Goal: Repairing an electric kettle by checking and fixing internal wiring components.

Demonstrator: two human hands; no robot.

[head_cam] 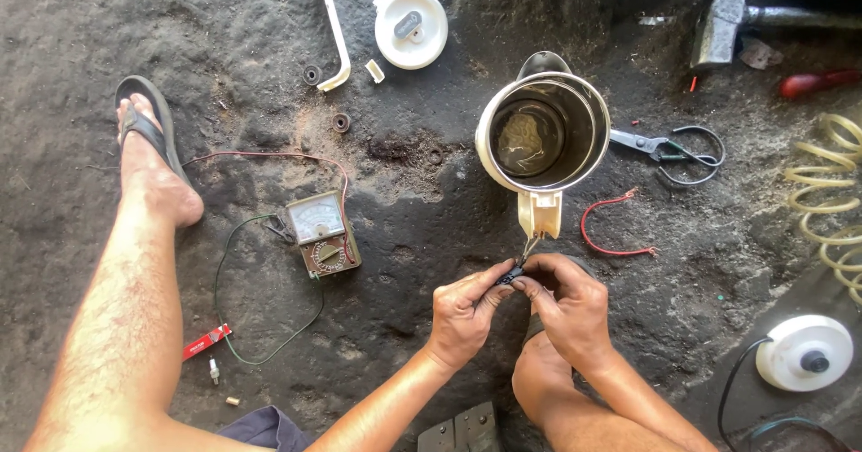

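Observation:
An open steel electric kettle (543, 133) with a cream handle stub (540, 213) stands on the dark floor. Thin wires (530, 246) run down from the stub to a small black part (512, 275). My left hand (463, 313) and my right hand (567, 301) meet just below the kettle, and both pinch that small black part between fingertips. An analog multimeter (322, 233) with red and green leads lies to the left of my hands.
A white kettle lid (411, 27), a cream handle strip (334, 30) and two black washers lie at the top. Scissors (669, 150) and a red wire (609, 228) lie right of the kettle. A hammer (729, 23), a coiled hose (831, 192) and a white kettle base (805, 353) are on the right.

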